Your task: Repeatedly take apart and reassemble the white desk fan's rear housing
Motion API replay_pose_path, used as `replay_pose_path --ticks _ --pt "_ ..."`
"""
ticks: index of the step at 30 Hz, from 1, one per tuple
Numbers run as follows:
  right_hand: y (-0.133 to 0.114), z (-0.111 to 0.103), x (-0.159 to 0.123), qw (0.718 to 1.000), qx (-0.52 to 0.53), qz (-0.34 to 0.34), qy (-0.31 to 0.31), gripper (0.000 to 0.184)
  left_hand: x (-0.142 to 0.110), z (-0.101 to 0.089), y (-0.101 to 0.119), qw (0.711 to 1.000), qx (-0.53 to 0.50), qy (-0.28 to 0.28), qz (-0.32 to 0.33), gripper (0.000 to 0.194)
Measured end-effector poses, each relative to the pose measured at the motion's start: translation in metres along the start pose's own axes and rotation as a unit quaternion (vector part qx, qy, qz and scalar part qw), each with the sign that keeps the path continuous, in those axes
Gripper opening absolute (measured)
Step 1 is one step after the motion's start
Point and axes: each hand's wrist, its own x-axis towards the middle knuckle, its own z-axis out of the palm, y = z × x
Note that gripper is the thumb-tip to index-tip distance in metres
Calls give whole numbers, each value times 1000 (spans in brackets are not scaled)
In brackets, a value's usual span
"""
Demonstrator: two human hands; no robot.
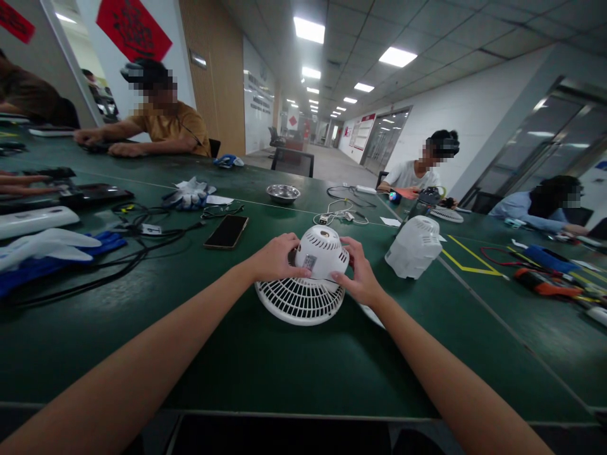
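Note:
A white, slotted motor housing [323, 249] with a small printed label stands at the middle of the table, over a round white fan grille [298, 306] that lies flat. My left hand [279, 258] is closed round the housing's left side, thumb along its lower edge. From the right, my right hand [360, 273] grips the same housing, its thumb near the bottom rim. Partly hidden by my right forearm is the edge of another white piece [372, 314]. Whether the housing is joined to the grille I cannot tell.
A white plastic housing [414, 248] stands to the right. Left lie a phone [226, 232], black cables [137, 253] and gloves [190, 193]. Beyond are a steel bowl [283, 193] and a white USB cable [342, 212]. Tools [545, 281] lie far right. Several people sit around the table.

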Motion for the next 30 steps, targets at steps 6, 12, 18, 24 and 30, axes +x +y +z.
replay_pose_path --ticks 6,12,18,24,30 --pt "-1 3 0 999 -22 44 -17 82 0 1 1 1000 14 -1 -3 64" --pt "1 3 1 998 -55 36 -24 80 1 0 1 1000 25 -7 0 65" --pt "1 1 2 997 -73 18 -28 81 0 -3 4 999 42 -23 5 68" --pt "-3 -2 2 996 -83 10 -32 78 -2 -4 6 999 36 -26 9 62" --pt "-2 1 2 995 -94 9 -32 81 -2 -1 5 997 72 -13 25 67"
